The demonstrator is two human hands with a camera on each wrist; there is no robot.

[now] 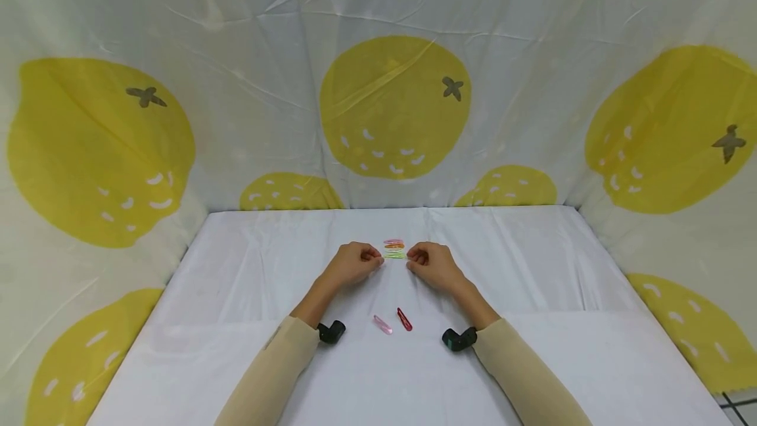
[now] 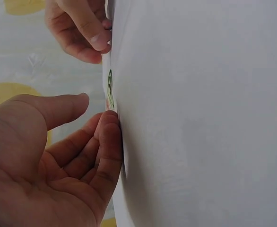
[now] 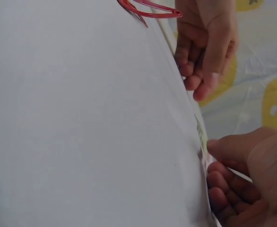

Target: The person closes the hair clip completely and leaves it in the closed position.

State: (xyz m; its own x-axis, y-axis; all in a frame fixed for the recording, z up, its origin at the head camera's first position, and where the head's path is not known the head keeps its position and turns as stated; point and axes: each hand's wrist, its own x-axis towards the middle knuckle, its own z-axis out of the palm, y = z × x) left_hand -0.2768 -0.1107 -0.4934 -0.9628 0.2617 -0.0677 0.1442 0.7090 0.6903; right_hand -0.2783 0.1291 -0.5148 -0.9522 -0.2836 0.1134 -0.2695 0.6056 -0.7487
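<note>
Several snap hair clips lie in a short stack of rows on the white cloth in the head view. A pink clip (image 1: 393,240) is farthest, then an orange clip (image 1: 394,246), then light green clips (image 1: 394,255) nearest. My left hand (image 1: 357,261) rests at the left end of the green clips, fingertips on the cloth and thumb apart from the loosely bent fingers. At their right end is my right hand (image 1: 436,266), its thumb tip close to a green clip (image 3: 201,132) and its fingers loosely bent. Neither hand visibly pinches a clip.
Nearer my body lie a loose pink clip (image 1: 382,324) and a red clip (image 1: 405,319), between the forearms. White cloth covers the table (image 1: 520,367). Lemon-printed fabric (image 1: 396,107) hangs behind it and on both sides.
</note>
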